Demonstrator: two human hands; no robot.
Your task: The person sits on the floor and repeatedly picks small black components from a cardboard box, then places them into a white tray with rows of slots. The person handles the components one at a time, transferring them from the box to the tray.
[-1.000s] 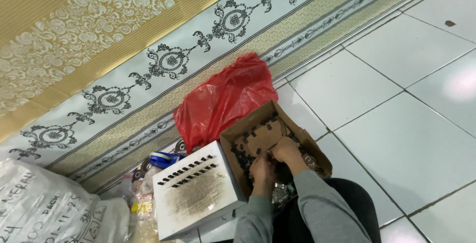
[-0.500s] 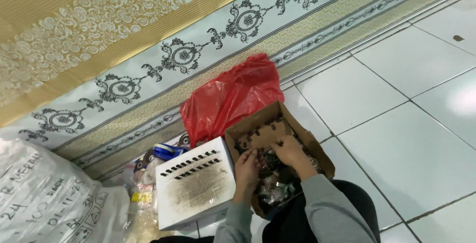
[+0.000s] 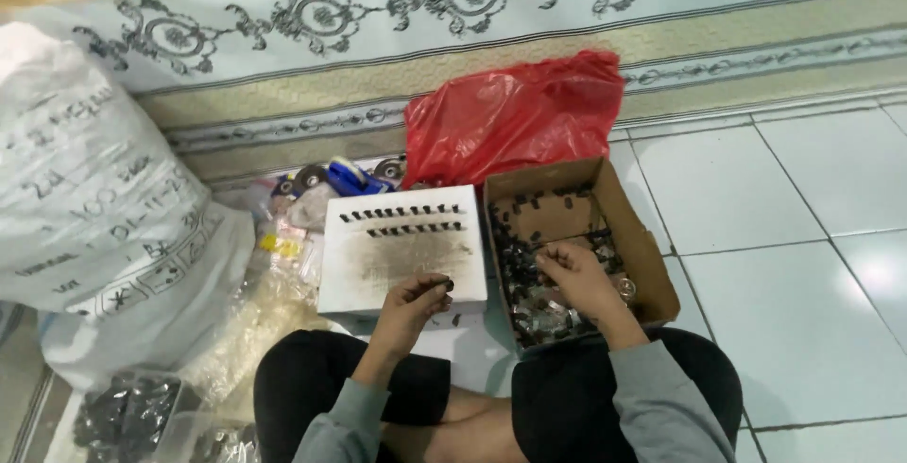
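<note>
Cardboard box on white-tiled floor

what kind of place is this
Probably a home or small informal workshop, worked from the floor: white floor tiles, an ornate patterned carpet edge, and a cardboard box of small dark parts beside a big white sack.

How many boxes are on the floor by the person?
2. The white box sits by the left hand; the brown cardboard box of small dark parts sits under the right hand. The bags may hide others.
</note>
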